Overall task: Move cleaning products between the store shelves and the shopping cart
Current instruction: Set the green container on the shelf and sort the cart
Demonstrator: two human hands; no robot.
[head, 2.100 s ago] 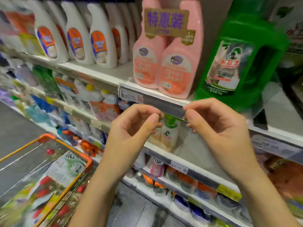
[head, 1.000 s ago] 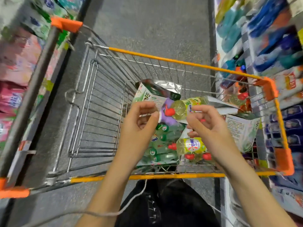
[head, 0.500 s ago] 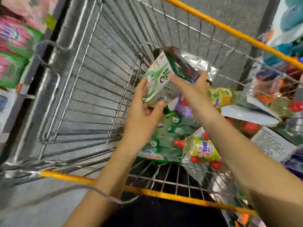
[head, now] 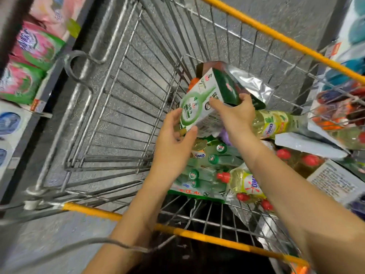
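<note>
1. Now, the green-and-white carton (head: 197, 109) hangs tilted inside the shopping cart (head: 118, 99), over its heaped goods.
2. Both grips are clamped on the carton. The left hand (head: 173, 143) pinches its lower corner, and the right hand (head: 235, 115) wraps its upper edge, thumb across the printed face.
3. A two-handed hold looks wise: the carton seems bulky. Lift it straight up until it clears the orange rim, rather than dragging it.
4. Watch the silver foil pouch (head: 250, 84) just behind the carton; it could snag on a corner.
5. Below the carton lie green-capped bottles (head: 209, 167) and red-capped OMO bottles (head: 246, 184), likely an uneven, rolling bed.
6. Left of the carton, the cart's wire floor shows grey speckled flooring through it.
7. Further left of the carton, a store shelf (head: 45, 84) carries pink-and-green bags (head: 31, 46).
</note>
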